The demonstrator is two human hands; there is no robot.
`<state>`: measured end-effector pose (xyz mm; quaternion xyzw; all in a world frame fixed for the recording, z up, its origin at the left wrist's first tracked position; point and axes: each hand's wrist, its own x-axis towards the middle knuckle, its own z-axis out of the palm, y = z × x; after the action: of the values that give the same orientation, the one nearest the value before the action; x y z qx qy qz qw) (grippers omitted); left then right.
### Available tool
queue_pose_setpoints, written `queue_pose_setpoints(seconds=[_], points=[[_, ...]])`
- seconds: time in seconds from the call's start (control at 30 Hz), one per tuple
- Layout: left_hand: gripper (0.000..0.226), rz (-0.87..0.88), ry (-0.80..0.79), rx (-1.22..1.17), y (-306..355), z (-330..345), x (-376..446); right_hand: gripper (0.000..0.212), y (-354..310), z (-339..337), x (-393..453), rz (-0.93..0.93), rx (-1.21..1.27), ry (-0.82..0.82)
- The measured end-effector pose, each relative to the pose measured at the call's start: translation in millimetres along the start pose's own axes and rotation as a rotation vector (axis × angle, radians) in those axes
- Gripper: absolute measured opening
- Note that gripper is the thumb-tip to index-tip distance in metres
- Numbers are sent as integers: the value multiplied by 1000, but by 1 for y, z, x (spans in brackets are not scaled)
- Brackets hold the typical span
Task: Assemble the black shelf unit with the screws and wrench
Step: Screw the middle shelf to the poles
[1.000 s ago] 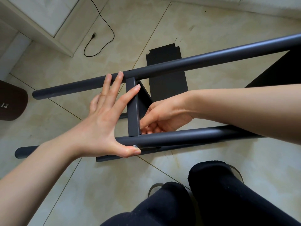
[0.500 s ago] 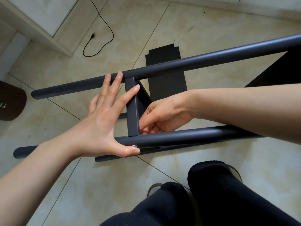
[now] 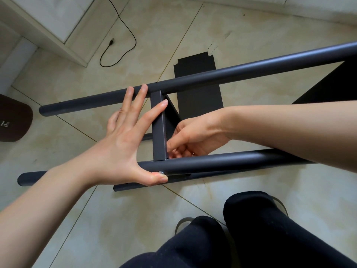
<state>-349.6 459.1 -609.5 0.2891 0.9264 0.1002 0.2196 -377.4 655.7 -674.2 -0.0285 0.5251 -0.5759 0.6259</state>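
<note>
Black metal makes up the shelf frame, which lies on its side just above the tiled floor, right in front of the person's knees. A short flat bar joins the far pole to the near pole. A small silver screw pokes out of the near pole. The left hand spreads its fingers straight along the bar while the thumb presses beside the screw, probably to keep it from falling out. The right hand curls its fingers behind the bar (maybe on a nut, I cannot tell). A black panel and a cable lie farther off.
</note>
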Motion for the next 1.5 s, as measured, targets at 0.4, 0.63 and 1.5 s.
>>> queue_pose_setpoints(seconds=[0.4, 0.63, 1.5], points=[[129, 5, 9, -5, -2, 1, 0, 20, -1, -4, -2, 7, 26, -11], [129, 11, 15, 2, -3, 1, 1, 24, 0, -4, -1, -6, 15, 7], [129, 24, 22, 30, -9, 5, 2, 23, -4, 2, -7, 20, 2, 17]])
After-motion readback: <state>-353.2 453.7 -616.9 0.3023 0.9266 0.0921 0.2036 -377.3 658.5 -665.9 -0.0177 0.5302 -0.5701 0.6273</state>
